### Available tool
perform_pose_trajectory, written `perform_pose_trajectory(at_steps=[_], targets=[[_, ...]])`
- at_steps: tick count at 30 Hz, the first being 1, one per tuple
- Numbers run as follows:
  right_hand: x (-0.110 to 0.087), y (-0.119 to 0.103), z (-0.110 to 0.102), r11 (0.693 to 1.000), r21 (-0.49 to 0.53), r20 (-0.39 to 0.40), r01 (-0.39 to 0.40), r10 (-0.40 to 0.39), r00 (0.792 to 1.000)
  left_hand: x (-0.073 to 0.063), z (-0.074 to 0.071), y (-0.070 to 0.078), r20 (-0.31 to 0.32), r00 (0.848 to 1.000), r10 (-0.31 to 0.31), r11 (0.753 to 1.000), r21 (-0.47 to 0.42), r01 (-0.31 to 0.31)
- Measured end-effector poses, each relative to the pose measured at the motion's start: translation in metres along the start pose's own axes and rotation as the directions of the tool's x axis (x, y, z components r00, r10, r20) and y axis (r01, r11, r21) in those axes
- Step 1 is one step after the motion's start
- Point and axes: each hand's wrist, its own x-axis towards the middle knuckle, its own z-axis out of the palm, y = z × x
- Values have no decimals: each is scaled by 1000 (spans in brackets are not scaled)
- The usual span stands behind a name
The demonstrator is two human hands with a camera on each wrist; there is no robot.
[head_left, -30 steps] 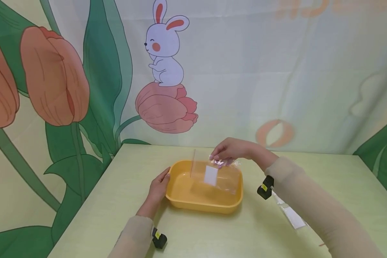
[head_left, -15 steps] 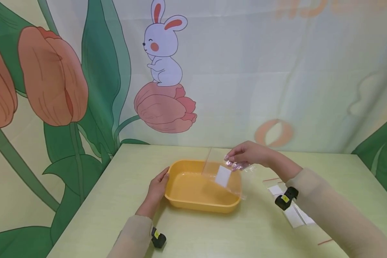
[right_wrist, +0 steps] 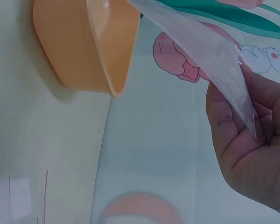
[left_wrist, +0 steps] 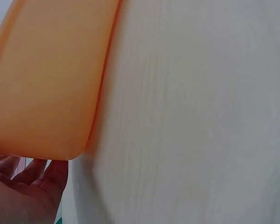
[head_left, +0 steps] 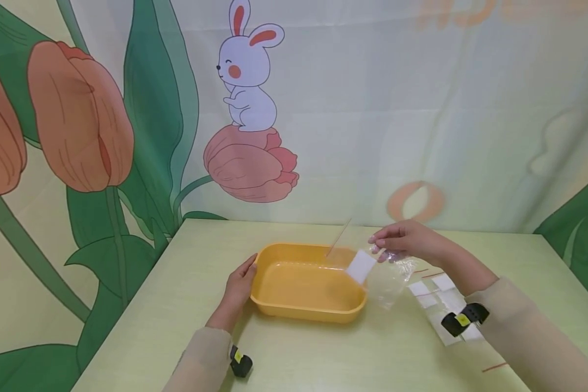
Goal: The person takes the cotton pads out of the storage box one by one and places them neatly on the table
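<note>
A yellow plastic basin (head_left: 299, 313) stands on the table. My left hand (head_left: 240, 283) grips it at its left end, fingers against the outer wall, as the left wrist view also shows at the orange-looking basin (left_wrist: 46, 84). My right hand (head_left: 409, 239), raised at the basin's right side, pinches a clear zip bag (head_left: 387, 286) between thumb and fingers. The bag has a white label (head_left: 360, 267) and a thin reddish seal line. Shiny purple-pink material shows just under the fingertips. In the right wrist view the bag (right_wrist: 205, 51) spreads out from the right hand (right_wrist: 252, 140).
Several more clear zip bags (head_left: 446, 305) with white labels and red seal lines lie on the table to the right, partly behind the right forearm. A backdrop with a rabbit (head_left: 250, 81) and tulips hangs behind the table's far edge.
My right hand has moved rightward with the zip bag, from over the basin to beyond its right rim. More of the bags on the table now show. The left hand stays at the basin.
</note>
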Motion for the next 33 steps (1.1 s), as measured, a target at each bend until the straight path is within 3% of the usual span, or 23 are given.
perform_pose_trajectory(at_steps=[19,33], targets=[[-67,43,-23,998,18,-156,65,-61,986,-3,0,3,10,1000,0,1000,1,0],[-102,79,-34,1000,-6,-229,-8,7,973,-4,0,2,21,1000,-2,1000,-17,3]])
